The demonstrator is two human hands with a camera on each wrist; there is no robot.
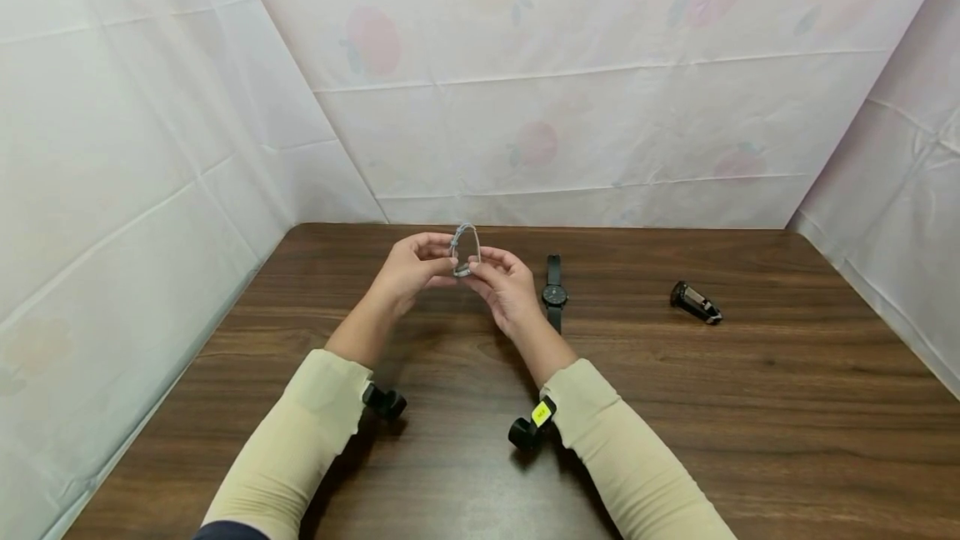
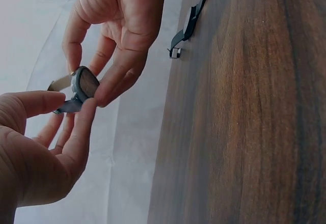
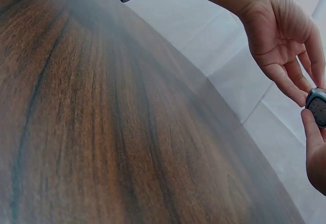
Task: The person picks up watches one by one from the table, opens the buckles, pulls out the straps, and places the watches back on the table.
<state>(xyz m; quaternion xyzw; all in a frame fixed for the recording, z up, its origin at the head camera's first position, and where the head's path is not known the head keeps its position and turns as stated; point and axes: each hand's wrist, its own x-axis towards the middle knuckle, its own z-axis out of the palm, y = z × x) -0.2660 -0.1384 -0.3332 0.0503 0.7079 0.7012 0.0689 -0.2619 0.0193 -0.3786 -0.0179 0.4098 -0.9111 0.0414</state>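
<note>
Both hands hold a wristwatch with a light blue-grey strap [image 1: 465, 227] up over the far part of the table, its band bent into an upright loop. My left hand [image 1: 402, 273] pinches it from the left between thumb and fingers. From the other side, the thumb and fingers of my right hand [image 1: 508, 286] grip the edge of the case. The round watch case [image 2: 86, 84] appears between both hands' fingertips in the left wrist view. At the right edge of the right wrist view its dark dial [image 3: 318, 109] faces the camera, part of it cut off.
A black wristwatch [image 1: 554, 295] lies stretched out just right of my right hand. Farther right, another black watch with a metal clasp [image 1: 696, 302] rests on its side on the wooden table [image 1: 787, 407]. White patterned cloth [image 1: 600, 132] hangs behind the table and along both sides.
</note>
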